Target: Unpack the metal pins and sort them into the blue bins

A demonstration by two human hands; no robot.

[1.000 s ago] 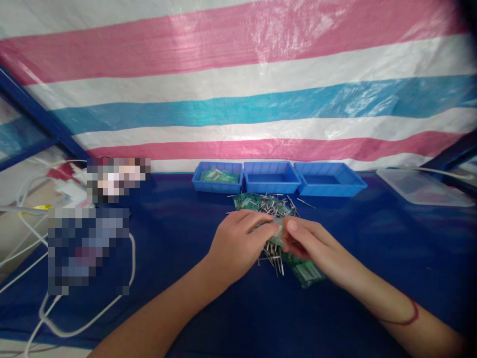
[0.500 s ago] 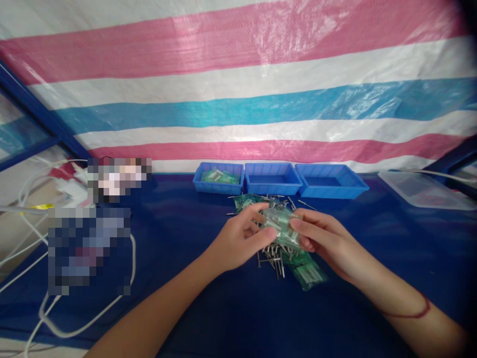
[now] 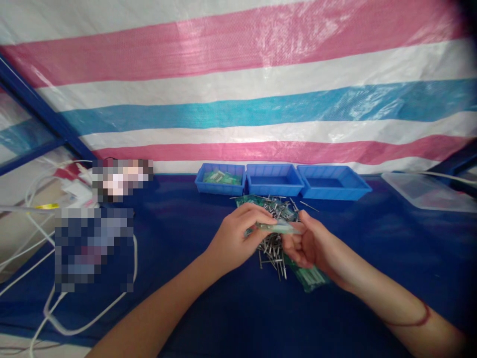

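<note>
My left hand point(image 3: 238, 233) pinches a small clear greenish plastic bag point(image 3: 278, 228) between thumb and fingers. The bag is turned nearly edge-on, and small metal ends show at its left. My right hand point(image 3: 311, 243) is at the bag's other end, with its fingers curled and the bag's edge against the index finger; its thumb points up. Below the hands is a pile of loose metal pop rivets point(image 3: 274, 248), partly hidden by them. A green bag of rivets point(image 3: 311, 278) lies at the pile's near right, and more green plastic shows at its far left.
Behind the pile stand a left blue bin point(image 3: 219, 188) holding green bags, a middle blue bin point(image 3: 275, 189) and a right blue bin point(image 3: 335, 191). A clear plastic lid point(image 3: 421, 191) lies at right. White cables point(image 3: 70, 330) and blurred-out items occupy the left side.
The bag has turned from showing its flat face to nearly edge-on. My right hand has rolled over so that its palm side shows, thumb raised. My left hand still pinches the bag.
</note>
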